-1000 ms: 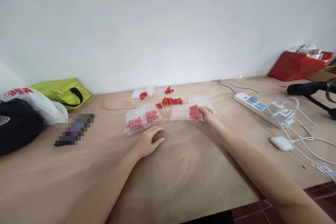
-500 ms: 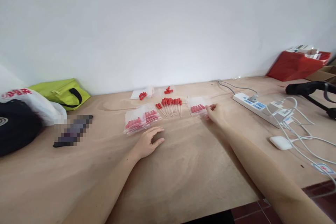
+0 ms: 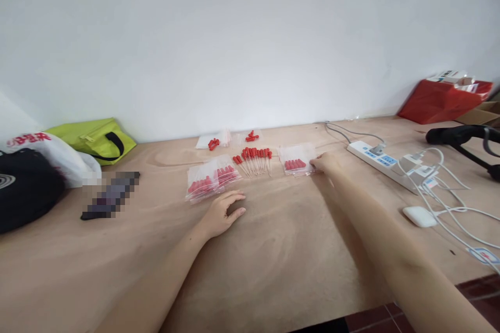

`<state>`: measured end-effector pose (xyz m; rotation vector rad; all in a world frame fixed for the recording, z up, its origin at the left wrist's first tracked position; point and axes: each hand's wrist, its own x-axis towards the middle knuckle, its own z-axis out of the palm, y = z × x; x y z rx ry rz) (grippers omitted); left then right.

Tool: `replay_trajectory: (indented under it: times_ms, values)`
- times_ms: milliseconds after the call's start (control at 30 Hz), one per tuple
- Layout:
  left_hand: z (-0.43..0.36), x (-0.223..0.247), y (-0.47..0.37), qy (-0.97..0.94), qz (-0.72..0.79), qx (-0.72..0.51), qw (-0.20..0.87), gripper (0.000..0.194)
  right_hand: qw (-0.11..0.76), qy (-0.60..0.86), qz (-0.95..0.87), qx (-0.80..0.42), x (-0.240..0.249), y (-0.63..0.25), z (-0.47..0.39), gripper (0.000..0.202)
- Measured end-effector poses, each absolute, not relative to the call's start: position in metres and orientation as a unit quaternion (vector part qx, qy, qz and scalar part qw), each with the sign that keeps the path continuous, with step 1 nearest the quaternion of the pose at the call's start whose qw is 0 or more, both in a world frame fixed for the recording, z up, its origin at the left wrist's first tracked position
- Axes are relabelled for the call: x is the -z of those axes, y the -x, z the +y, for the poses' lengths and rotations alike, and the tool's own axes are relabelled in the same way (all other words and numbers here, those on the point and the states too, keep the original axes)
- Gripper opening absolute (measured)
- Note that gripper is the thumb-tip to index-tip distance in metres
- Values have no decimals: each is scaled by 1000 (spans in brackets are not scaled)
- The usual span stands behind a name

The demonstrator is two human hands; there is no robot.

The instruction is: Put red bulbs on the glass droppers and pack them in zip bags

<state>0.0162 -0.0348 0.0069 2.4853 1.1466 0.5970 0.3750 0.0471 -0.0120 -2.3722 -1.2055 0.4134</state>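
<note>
At the right corner of a clear plastic zip bag [image 3: 296, 152] holding several red capsule-shaped pieces [image 3: 295, 164], my right hand [image 3: 327, 162] has its fingers pinched on the edge. The bag lies flat on the table. My left hand [image 3: 222, 213] rests on the wood with fingers curved and thumb apart, holding nothing. Just beyond it lie two overlapping zip bags [image 3: 209, 169] with similar red pieces. Between the bags, several thin pale sticks with red ends [image 3: 255, 158] are fanned out. Loose red pieces [image 3: 213, 144] and another small red group [image 3: 252, 136] sit farther back.
On the right are a white power strip [image 3: 375, 157], tangled white cables, a white charger [image 3: 420, 216], a black strap-like object [image 3: 457, 135] and a red bag [image 3: 441, 100]. A phone-like dark object [image 3: 111, 195], black bag [image 3: 29, 192] and green bag [image 3: 88, 135] stand left.
My right hand has shifted slightly right along the bag's edge, and more of the bag and its red pieces shows. My left hand stays in place.
</note>
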Motion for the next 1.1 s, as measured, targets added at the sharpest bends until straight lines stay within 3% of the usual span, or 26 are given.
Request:
replay_trajectory:
  times_ms: [100,233,333,433,500,600,733,833,933,1100]
  values:
    - [-35,-7,-16,-875,401,-211,167,25,271,861,-421,-90,11,-369,41,19]
    - [-34,-6,-15,-875,402,-210,168,24,454,781,-418,91,2,-362,29,20]
    - [-34,-5,-15,-874,402,-211,172,24,550,681,-456,161,-14,-358,22,14]
    - [-34,-4,-15,-871,405,-212,180,25,648,597,-458,114,-30,-344,16,13]
    - [-34,-4,-15,-866,411,-218,186,30,696,554,-456,-9,-34,-327,12,14]
    - [-35,-2,-14,-855,414,-239,202,49,654,519,-485,-261,-25,-296,2,20]
    - [-34,3,-13,-844,417,-269,204,69,488,513,-513,-485,2,-263,-14,28]
    - [-33,3,-13,-856,397,-283,171,71,430,514,-524,-525,10,-251,-22,29]
    - [-33,-1,-13,-872,379,-275,145,66,433,525,-531,-505,9,-250,-24,35]
    - [-34,-3,-14,-884,371,-245,146,27,458,508,-509,-523,10,-257,-22,47]
